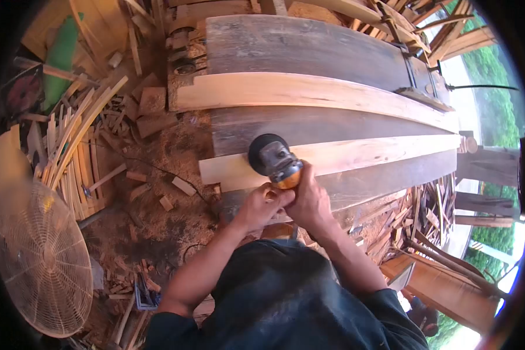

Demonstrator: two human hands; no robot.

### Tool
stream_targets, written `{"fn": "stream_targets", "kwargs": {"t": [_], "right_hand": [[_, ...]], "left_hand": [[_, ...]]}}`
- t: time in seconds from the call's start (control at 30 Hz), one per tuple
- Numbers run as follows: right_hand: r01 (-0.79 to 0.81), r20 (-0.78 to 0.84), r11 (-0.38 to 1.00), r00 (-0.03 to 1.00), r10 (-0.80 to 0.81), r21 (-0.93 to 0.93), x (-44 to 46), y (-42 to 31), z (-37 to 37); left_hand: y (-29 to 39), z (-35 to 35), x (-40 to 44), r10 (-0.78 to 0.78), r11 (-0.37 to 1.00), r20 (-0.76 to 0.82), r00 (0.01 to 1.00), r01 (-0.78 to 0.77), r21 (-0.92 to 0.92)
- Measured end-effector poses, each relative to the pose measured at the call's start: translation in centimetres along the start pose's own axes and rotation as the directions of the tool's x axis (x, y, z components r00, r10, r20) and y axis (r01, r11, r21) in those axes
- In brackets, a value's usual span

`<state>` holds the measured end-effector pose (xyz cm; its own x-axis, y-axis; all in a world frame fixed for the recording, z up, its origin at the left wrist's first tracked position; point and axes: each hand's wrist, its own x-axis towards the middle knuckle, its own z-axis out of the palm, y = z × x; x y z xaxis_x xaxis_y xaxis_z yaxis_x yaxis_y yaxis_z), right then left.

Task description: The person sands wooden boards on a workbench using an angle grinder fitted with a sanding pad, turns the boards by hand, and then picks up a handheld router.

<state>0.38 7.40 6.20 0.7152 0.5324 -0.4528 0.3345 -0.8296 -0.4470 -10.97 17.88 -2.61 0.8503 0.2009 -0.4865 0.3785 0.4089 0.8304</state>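
Note:
An angle grinder with a dark round disc and a yellow-orange body is over the near pale board, close to its left end. My right hand is wrapped round the grinder's body from the right. On the other side, my left hand has its fingers curled against the rear of the tool, thumb and forefinger bent into a loop. Whether the disc touches the wood cannot be made out. A second, wider plank lies farther back on the dark bench top.
At the left stands a large round fan guard. Thin wood strips lean beside it, and offcuts and sawdust cover the floor. A dark cord crosses that floor. More scrap wood is piled beyond the bench's near edge.

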Motion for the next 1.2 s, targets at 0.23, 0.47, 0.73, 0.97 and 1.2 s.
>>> {"fn": "stream_targets", "kwargs": {"t": [0.23,0.47,0.73,0.97,1.2], "right_hand": [[-0.075,-0.136,0.997,0.988,0.076,0.013,1.0,8.7,-5.8],[-0.189,-0.28,0.981,0.941,0.192,0.04,2.4,19.4,-13.6],[-0.266,-0.434,0.954,0.85,0.3,0.14,3.9,32.5,-22.1],[-0.336,-0.136,0.925,0.922,0.361,0.178,2.2,25.5,-19.4],[-0.31,-0.14,0.942,0.935,0.327,0.131,2.7,27.4,-20.8]], "left_hand": [[-0.1,-6.3,3.7,0.637,0.572,-0.445,0.63,0.001,0.82],[0.3,-5.9,6.5,0.412,0.484,-0.596,0.689,0.389,0.784],[-2.8,-6.6,6.9,0.566,0.418,-0.541,0.623,0.349,0.839],[-2.1,-6.0,6.9,0.549,0.38,-0.556,0.624,0.406,0.831],[-1.4,-4.7,7.0,0.563,0.362,-0.559,0.609,0.426,0.829]]}}
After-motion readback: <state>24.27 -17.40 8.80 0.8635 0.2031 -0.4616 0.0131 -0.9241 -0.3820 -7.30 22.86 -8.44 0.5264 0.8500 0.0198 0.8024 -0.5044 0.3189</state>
